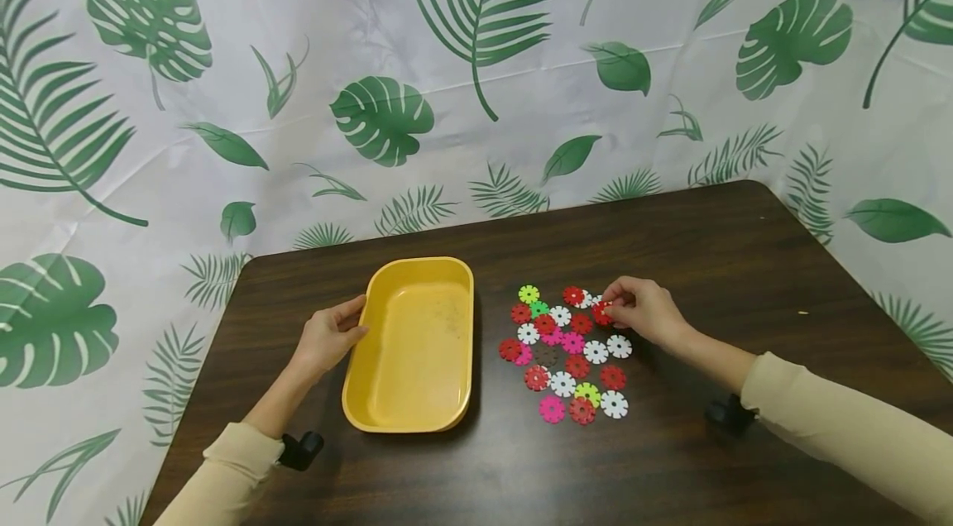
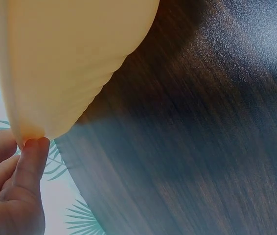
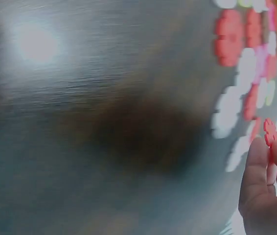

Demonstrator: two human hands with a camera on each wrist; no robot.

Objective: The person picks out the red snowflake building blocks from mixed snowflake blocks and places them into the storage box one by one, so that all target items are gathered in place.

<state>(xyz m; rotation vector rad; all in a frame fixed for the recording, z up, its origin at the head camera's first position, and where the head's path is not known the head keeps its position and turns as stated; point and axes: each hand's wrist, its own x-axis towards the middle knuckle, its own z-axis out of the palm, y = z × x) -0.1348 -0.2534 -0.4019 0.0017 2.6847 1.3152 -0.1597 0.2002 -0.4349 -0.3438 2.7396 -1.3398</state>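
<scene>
A yellow rectangular tub [image 1: 413, 344] with rounded corners stands on the dark table, bare inside. At its left rim my left hand [image 1: 325, 340] pinches the edge between thumb and fingers; the left wrist view shows the fingertips [image 2: 35, 147] on the rim. To the tub's right lies a loose spread of notched plastic discs in red, white, pink, green and yellow-green. My right hand [image 1: 646, 311], at the spread's far right corner, pinches a red notched disc [image 3: 269, 131] between thumb and fingers. White discs [image 1: 619, 346] lie just below that hand.
The dark wood table [image 1: 707, 261] reaches back to a white curtain [image 1: 521, 137] printed with green leaves. Other discs, among them a pink disc [image 1: 552, 409] and a white disc [image 1: 614, 404], lie at the near side. A tiny light speck [image 1: 802, 313] shows on the right.
</scene>
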